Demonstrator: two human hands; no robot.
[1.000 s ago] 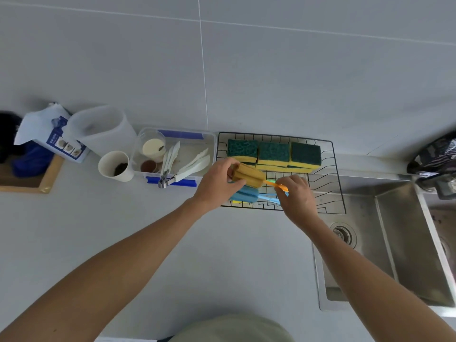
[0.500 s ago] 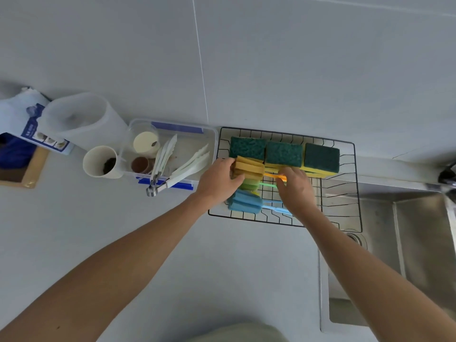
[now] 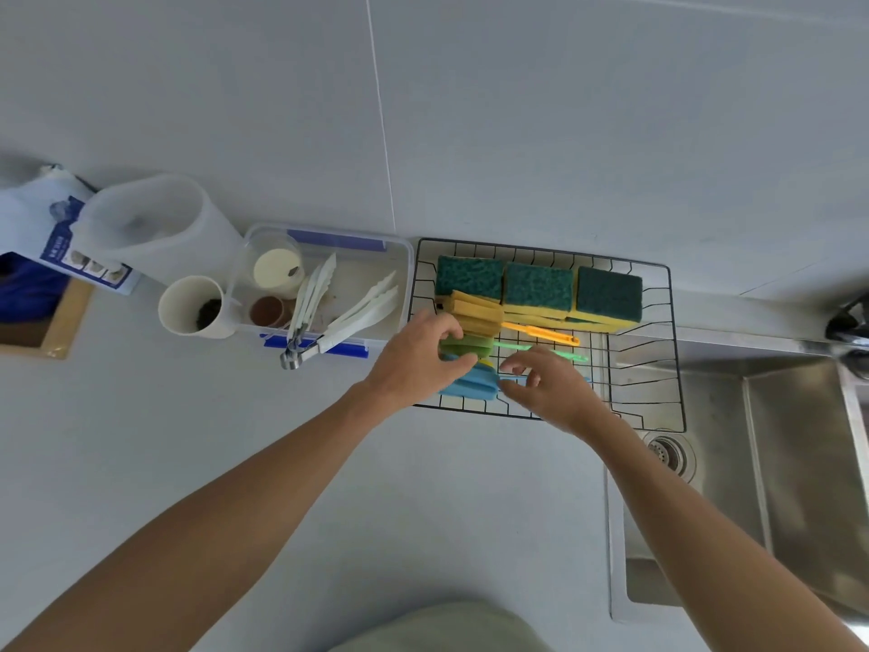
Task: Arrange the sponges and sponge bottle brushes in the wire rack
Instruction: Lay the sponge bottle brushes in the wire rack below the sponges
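Observation:
The black wire rack point(image 3: 658, 294) sits on the counter beside the sink. Three green-topped yellow sponges point(image 3: 538, 287) stand in a row along its back. In front of them lie three sponge bottle brushes side by side: a yellow one with an orange handle point(image 3: 475, 312), a green one point(image 3: 470, 343), and a blue one point(image 3: 470, 385). My left hand point(image 3: 414, 360) hovers at the left ends of the green and blue heads, fingers loosely curled and apart. Over the blue handle is my right hand point(image 3: 550, 388), its fingers spread. Neither hand grips anything.
Left of the rack stands a clear plastic tub point(image 3: 329, 256) with white tongs and small cups. A white cup point(image 3: 193, 305) and a translucent jug point(image 3: 150, 228) stand further left. The steel sink point(image 3: 776, 463) and its drain lie to the right.
The yellow brush, held by both hands above the rack, now lies in it behind the green one. Both hands have let go and drawn back toward me.

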